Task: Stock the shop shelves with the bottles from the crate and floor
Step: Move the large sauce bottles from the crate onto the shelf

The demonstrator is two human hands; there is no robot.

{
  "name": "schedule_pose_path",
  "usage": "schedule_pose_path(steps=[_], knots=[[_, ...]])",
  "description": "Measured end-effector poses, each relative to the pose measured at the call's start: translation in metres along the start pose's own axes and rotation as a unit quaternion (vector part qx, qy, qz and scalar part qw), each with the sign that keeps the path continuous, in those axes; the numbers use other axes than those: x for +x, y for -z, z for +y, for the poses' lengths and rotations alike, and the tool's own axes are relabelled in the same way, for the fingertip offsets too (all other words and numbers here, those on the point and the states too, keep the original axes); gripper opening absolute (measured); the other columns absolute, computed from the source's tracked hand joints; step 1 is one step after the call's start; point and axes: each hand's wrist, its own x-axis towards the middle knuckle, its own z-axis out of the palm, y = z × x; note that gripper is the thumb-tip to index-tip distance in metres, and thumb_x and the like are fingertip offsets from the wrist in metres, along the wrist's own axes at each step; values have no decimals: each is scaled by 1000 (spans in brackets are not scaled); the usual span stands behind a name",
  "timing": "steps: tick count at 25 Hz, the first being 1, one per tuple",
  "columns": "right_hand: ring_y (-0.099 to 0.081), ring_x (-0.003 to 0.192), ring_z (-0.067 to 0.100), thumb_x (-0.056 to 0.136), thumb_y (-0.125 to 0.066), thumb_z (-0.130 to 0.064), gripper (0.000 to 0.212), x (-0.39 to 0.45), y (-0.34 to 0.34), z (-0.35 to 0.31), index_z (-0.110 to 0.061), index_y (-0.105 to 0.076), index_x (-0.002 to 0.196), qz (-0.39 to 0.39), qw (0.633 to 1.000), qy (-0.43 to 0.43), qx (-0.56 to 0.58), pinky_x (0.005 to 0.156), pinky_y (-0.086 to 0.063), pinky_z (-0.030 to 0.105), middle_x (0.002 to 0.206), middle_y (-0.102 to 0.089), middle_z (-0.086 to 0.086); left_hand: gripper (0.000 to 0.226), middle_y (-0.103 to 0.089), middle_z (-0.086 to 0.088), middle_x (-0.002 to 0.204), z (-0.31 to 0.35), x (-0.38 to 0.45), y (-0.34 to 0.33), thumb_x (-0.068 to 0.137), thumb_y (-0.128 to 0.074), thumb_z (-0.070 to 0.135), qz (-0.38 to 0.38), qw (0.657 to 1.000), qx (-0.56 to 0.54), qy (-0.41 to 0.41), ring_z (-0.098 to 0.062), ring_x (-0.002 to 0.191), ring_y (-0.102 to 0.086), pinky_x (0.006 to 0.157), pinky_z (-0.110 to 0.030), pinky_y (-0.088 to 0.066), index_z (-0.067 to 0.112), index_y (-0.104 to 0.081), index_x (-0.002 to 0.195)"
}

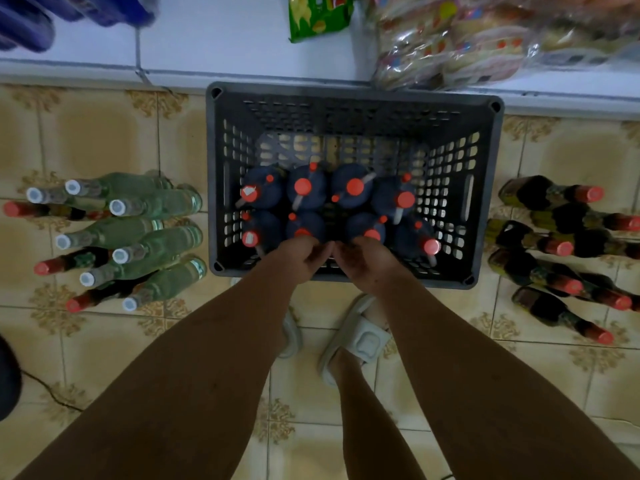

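A grey plastic crate point(485, 188) stands on the tiled floor against the white shelf point(221, 36). It holds several dark bottles point(306, 187) with red caps, in two rows. My left hand point(301, 259) curls over the neck of a near-row bottle point(304, 226) left of centre. My right hand point(363, 263) curls over the neighbouring near-row bottle point(367, 226). Both hands sit close together and hide the necks. Clear green bottles with white caps point(152, 237) stand on the floor to the left. Dark bottles with red caps point(554, 244) stand to the right.
A green snack bag point(317, 15) and clear packets of bread point(478, 39) lie on the white shelf, with blue packs point(52, 15) at its far left. My sandalled feet point(360, 337) stand just behind the crate. A dark object point(7, 379) sits at the left edge.
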Motion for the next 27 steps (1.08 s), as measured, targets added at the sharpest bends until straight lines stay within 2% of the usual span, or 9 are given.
schedule_pose_path(steps=[2,5,8,11,14,16,19,23,27], knots=[[-58,73,22,105,-38,-10,20,2,0,2,2,-52,113,7,1000,-9,21,47,-55,24,86,-57,15,26,-60,-18,106,-2,2,-2,102,-41,1,-7,1000,9,22,-28,102,-62,55,-13,-54,-4,-53,125],[-56,64,22,104,-35,-7,26,-5,-5,1,4,-52,88,30,999,-24,8,43,-54,25,78,-54,15,15,-53,-16,84,-2,1,-2,103,-40,7,-7,999,28,43,-20,66,-55,35,-15,-45,-2,-52,107],[-54,56,23,102,-33,-2,28,-22,-9,-3,0,-48,79,46,998,-24,-26,39,-50,23,74,-50,14,17,-53,-17,90,1,-8,0,104,-40,11,-3,998,58,39,-18,61,-56,32,-14,-42,-1,-52,107],[-42,56,19,100,-37,-1,32,-49,-13,-7,-10,-42,70,66,994,0,-86,58,-49,29,59,-42,12,22,-46,-11,79,4,-35,5,101,-46,10,24,997,74,22,-15,65,-47,37,-17,-49,3,-46,80],[-39,43,15,99,-40,-3,31,-94,-11,-5,-13,-38,69,78,987,8,-140,73,-52,31,36,-41,7,22,-43,-11,77,6,-84,15,97,-49,7,25,994,110,6,-17,63,-47,40,-20,-52,4,-44,77],[-50,48,15,95,-44,-2,19,-136,-10,0,-9,-45,77,78,982,39,-166,67,-53,31,60,-51,11,13,-45,-12,81,8,-131,20,95,-50,9,29,985,170,-13,-18,62,-48,42,-21,-52,4,-47,83],[-56,92,25,91,-50,0,18,-213,-17,9,-10,-49,106,111,960,133,-222,71,-55,34,112,-48,9,11,-43,-8,82,10,-223,25,92,-53,15,23,974,217,-57,-18,62,-46,42,-24,-47,11,-48,83],[-50,73,20,93,-45,-4,17,-341,-17,20,-9,-49,108,35,946,230,-227,71,-51,38,84,-50,7,19,-47,-5,88,-3,-340,42,88,-51,18,-11,964,230,-129,-17,70,-52,52,-26,-47,13,-45,71],[-49,79,22,93,-45,-10,23,-437,-13,26,-12,-50,116,-46,930,296,-212,75,-43,38,89,-49,8,15,-48,-4,92,-21,-437,63,90,-51,24,-35,942,281,-179,-16,76,-51,66,-26,-49,17,-48,77]])
